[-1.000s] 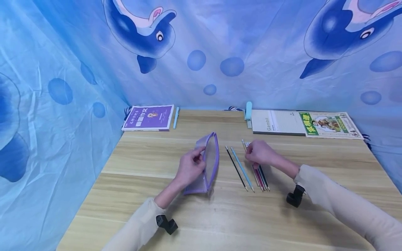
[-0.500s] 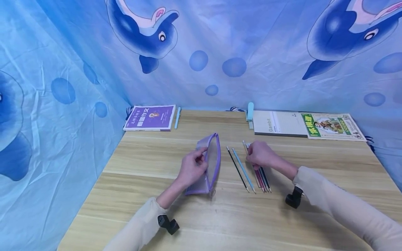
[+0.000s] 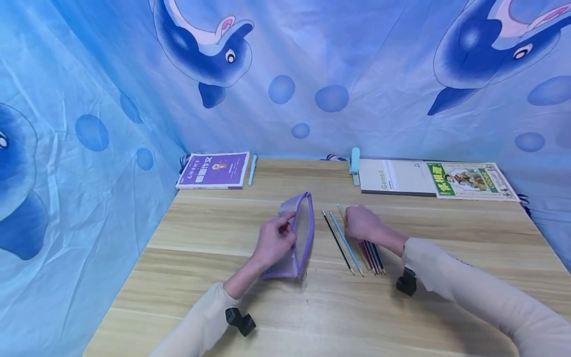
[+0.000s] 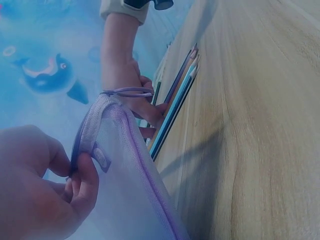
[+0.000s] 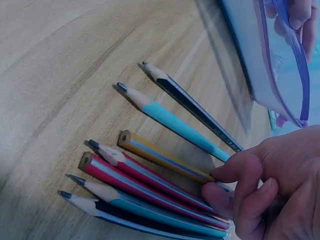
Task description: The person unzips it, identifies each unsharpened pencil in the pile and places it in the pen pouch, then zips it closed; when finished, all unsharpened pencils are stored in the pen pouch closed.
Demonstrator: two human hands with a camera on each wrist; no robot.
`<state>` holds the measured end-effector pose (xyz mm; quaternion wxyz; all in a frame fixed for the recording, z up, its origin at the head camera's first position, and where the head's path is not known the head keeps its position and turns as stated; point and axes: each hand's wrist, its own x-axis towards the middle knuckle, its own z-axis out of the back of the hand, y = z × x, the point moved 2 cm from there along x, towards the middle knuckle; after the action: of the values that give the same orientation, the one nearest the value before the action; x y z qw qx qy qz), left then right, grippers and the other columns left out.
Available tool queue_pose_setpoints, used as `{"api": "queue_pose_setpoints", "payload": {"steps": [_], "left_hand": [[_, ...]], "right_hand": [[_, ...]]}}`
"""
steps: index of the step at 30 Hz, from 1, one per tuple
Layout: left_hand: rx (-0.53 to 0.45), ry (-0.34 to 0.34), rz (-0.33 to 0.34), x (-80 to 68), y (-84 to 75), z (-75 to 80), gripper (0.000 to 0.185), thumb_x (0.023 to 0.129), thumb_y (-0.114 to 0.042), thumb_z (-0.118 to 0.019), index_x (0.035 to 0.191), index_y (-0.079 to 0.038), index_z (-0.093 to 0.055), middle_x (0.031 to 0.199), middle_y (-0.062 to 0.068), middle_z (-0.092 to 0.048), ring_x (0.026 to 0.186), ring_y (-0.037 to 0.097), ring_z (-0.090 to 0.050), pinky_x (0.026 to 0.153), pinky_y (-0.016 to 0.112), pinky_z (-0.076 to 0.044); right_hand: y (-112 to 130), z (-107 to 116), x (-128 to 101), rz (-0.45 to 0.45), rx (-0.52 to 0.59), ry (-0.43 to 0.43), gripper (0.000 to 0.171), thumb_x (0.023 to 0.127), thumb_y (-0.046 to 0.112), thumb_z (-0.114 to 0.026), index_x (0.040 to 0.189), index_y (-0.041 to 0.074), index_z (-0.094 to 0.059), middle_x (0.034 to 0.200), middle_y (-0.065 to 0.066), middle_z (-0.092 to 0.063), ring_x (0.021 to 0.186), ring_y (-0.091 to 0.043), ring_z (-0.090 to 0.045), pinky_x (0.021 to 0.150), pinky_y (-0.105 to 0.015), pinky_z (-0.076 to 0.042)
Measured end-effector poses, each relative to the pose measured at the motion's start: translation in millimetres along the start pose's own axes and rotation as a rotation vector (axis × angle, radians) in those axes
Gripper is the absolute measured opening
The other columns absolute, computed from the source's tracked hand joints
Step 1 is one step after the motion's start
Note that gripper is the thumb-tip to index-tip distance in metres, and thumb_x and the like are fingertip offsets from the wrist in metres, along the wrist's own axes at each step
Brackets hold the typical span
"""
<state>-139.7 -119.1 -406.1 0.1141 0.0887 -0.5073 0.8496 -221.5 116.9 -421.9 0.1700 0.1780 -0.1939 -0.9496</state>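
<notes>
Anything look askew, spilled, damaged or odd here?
Nothing looks spilled or damaged. Mildly odd: in the right wrist view, the yellow pencil and one red pencil show flat, unsharpened ends, while the other pencils are pointed.

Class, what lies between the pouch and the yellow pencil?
The black pencil and, beside it, the blue pencil; the head and right wrist views show both.

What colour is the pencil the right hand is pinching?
The pencil is striped yellow and greyish blue; the right wrist view shows it best.
</notes>
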Motion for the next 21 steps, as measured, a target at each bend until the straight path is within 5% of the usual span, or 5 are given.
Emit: {"api": "queue_pose_setpoints", "payload": {"steps": [5,13,21], "left_hand": [[0.002,0.004,0.020,-0.4,-0.4,-0.4,0.052,0.077,0.011,-0.062,0.129,0.012,-0.059,0.082,0.005,-0.059,0.070,0.015,-0.057,0.055,0.023,-0.054],[-0.013,0.004,0.028,-1.9,-2.6,0.9,0.051,0.077,0.011,-0.061,0.128,0.013,-0.058,0.082,0.005,-0.059,0.071,0.015,-0.057,0.055,0.022,-0.054],[-0.009,0.000,0.013,-1.0,-2.6,1.8,0.051,0.077,0.012,-0.061,0.128,0.014,-0.058,0.081,0.005,-0.059,0.069,0.014,-0.057,0.053,0.022,-0.053]], "right_hand": [[2,7,-1,0.016,0.075,-0.004,0.013,0.078,0.000,-0.066,0.080,0.004,-0.054,0.059,-0.006,-0.059,0.045,-0.014,-0.054,0.040,-0.021,-0.043],[24,30,-11,0.067,0.365,-0.068,0.021,0.082,0.006,-0.066,0.097,0.000,-0.053,0.057,-0.008,-0.059,0.044,-0.015,-0.053,0.040,-0.022,-0.040],[56,33,-14,0.017,0.614,-0.062,0.030,0.085,0.009,-0.062,0.112,0.001,-0.050,0.078,-0.015,-0.072,0.043,-0.012,-0.049,0.037,-0.020,-0.034]]}}
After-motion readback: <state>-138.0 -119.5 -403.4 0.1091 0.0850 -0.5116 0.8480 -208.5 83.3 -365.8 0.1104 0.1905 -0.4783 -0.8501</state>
